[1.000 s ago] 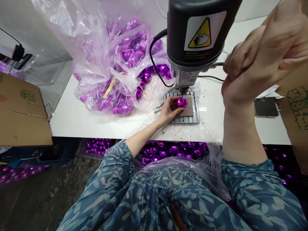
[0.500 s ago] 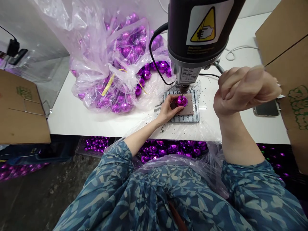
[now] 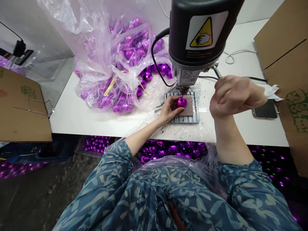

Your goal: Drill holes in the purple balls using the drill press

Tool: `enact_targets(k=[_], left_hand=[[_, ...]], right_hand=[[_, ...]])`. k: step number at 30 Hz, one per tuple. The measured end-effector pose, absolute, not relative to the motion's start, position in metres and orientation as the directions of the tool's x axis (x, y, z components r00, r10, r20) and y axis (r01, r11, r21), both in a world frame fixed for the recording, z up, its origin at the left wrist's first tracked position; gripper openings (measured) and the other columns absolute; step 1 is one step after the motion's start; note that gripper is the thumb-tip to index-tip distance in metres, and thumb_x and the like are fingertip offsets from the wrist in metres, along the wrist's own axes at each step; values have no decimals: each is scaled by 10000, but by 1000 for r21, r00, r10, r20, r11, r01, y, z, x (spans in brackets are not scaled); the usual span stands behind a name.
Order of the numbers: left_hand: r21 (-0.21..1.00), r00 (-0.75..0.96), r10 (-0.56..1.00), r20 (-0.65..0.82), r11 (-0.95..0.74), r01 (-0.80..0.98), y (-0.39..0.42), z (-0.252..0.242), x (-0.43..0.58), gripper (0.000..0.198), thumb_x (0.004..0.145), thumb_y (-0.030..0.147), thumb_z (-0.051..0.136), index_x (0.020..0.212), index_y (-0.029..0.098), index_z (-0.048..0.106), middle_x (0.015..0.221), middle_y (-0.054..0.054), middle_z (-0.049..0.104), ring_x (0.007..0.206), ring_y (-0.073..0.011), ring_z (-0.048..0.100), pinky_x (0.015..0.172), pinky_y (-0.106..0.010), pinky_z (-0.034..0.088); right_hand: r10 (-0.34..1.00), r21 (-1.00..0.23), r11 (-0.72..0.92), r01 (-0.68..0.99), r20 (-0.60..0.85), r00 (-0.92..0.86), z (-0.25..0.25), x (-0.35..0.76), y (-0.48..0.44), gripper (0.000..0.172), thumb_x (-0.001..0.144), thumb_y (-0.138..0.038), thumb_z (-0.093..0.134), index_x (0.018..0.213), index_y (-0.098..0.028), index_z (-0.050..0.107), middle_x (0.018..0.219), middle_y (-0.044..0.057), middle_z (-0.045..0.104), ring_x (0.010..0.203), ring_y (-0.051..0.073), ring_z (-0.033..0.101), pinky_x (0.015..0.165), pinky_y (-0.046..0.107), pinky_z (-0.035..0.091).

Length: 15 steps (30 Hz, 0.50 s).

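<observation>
A shiny purple faceted ball (image 3: 182, 102) sits on a brown square pad (image 3: 189, 108) over the slotted metal base (image 3: 196, 117) of a drill press (image 3: 196, 35). My left hand (image 3: 168, 109) is closed around the ball's left side, thumb and fingers holding it under the drill bit (image 3: 182, 96). The bit's tip meets the top of the ball; how deep it sits I cannot tell. On the right, my right hand (image 3: 231, 96) is raised in a fist, wrapped around the drill press lever (image 3: 217, 72). White tissue-like material (image 3: 270, 92) sticks out by that hand.
Clear bags of purple balls (image 3: 120, 80) lie at the left back. More purple balls (image 3: 172, 148) fill a plastic-lined space below the table edge. Cardboard boxes (image 3: 24, 106) flank both sides. A phone (image 3: 266, 110) lies near the right box. Dark shavings dot the white table (image 3: 96, 123).
My right fist has shifted slightly left and down with the lever, and more white material shows beside it. My left hand and the ball stay in place under the bit.
</observation>
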<state>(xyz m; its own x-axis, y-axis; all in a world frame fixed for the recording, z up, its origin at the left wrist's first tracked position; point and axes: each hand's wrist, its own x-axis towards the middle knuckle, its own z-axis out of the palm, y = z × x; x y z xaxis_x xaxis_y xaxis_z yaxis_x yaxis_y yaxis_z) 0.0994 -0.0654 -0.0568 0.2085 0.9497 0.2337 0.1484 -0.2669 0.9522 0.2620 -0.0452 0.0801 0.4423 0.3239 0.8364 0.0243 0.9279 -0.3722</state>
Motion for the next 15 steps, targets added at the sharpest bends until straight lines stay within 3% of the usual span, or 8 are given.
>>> enact_targets(k=[3, 5, 8, 10, 13, 15], left_hand=[[951, 211, 950, 229, -265, 158, -64, -57, 100, 481, 899, 432, 855, 1256, 268, 577, 1347, -117, 670, 1300, -289, 666, 1173, -532, 524], [944, 199, 950, 241, -277, 178, -66, -54, 98, 468, 885, 430, 861, 1228, 267, 586, 1338, -114, 670, 1289, -289, 663, 1145, -517, 531], [892, 183, 933, 310, -352, 285, -83, -39, 84, 435, 857, 426, 862, 1171, 253, 616, 1276, -119, 684, 1228, -299, 657, 1097, -515, 532], [837, 334, 893, 302, -416, 354, -105, -22, 66, 360, 863, 432, 834, 1108, 246, 648, 1161, -105, 714, 1108, -284, 666, 1037, -503, 542], [809, 760, 650, 5, -450, 379, -141, 6, 33, 324, 865, 504, 826, 1018, 250, 694, 985, -63, 735, 894, -238, 663, 865, -425, 566], [811, 847, 499, -184, -410, 418, -151, 20, 14, 393, 870, 584, 821, 1041, 245, 722, 1005, -67, 749, 875, -231, 676, 788, -377, 559]], right_hand=[[430, -469, 883, -19, 793, 432, 124, 256, -50, 707, 962, -440, 591, 578, -72, 126, 457, -13, 213, 417, -31, 311, 508, 182, 163], [488, -518, 855, -29, 783, 386, 147, 256, -43, 714, 904, -517, 642, 567, -82, 186, 475, -16, 300, 438, -20, 373, 527, 182, 177], [562, -577, 813, -83, 738, 374, 162, 259, -25, 781, 699, -726, 684, 583, -115, 211, 466, -31, 221, 387, -7, 290, 460, 211, 106], [587, -591, 797, -122, 713, 384, 162, 261, -18, 786, 615, -768, 680, 586, -126, 227, 471, -35, 151, 379, -5, 263, 434, 228, 71], [592, -586, 797, -146, 711, 380, 158, 263, -18, 733, 612, -744, 699, 576, -137, 290, 479, -33, 67, 385, 17, 290, 441, 239, 69], [610, -609, 782, -134, 700, 372, 158, 262, -21, 715, 635, -740, 688, 577, -141, 301, 486, -31, 49, 389, 21, 303, 443, 237, 96]])
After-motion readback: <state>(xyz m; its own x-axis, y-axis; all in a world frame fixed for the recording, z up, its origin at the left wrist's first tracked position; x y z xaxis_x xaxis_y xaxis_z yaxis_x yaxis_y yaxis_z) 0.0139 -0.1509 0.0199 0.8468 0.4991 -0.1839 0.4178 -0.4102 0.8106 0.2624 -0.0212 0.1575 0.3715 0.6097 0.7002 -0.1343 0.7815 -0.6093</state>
